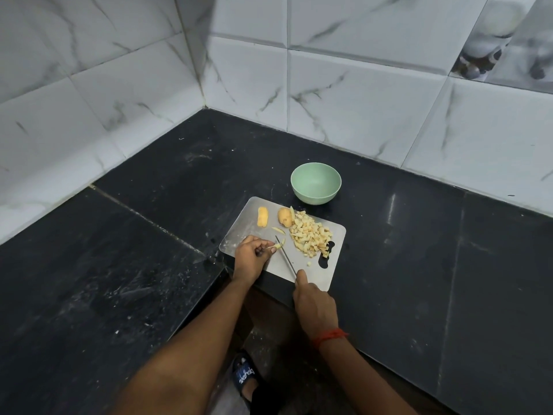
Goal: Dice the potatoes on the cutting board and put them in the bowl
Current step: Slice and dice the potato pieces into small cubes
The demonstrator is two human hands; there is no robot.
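In the head view, our left hand (250, 255) pinches a potato strip (276, 248) on the cutting board (317, 277), and our right hand (314, 305) grips the knife (286, 256). The blade stands just beside our fingertips (267, 246); a slip could cut them. The bowl (317, 198) is empty.

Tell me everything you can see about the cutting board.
The cutting board is a thin grey rectangle with rounded corners, seemingly metal, with a handle cut-out at its right end. It lies flat on the black countertop, near the green bowl. It bears diced potato, two larger potato pieces and strips. The left hand rests on it; the knife blade crosses it.
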